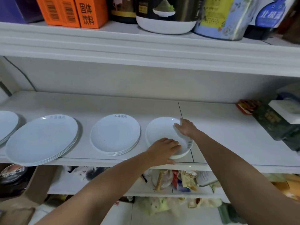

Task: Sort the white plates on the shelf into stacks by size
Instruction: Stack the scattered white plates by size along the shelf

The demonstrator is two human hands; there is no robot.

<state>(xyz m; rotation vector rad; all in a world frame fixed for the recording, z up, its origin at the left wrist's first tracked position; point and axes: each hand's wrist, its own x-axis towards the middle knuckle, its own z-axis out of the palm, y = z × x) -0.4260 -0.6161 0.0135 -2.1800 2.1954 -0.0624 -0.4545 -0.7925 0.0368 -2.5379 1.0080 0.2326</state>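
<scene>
Four groups of white plates stand on the middle shelf [227, 127]. A stack of large plates [42, 138] overhangs the front edge at the left, and another stack [6, 122] is cut off by the frame's left side. A stack of medium plates [115, 133] sits in the middle. To its right is a deeper small plate [160, 129]. My left hand [164, 150] grips that plate's near rim, fingers inside it. My right hand [185, 128] holds its right rim, fingers spread over the edge.
Orange boxes [73, 12], a white-based pot [165, 15] and a blue tin [224, 18] fill the upper shelf. A dark green box [274, 125] and a red packet [246, 105] stand at the shelf's right end. Jars and packets crowd the lower shelf [178, 179].
</scene>
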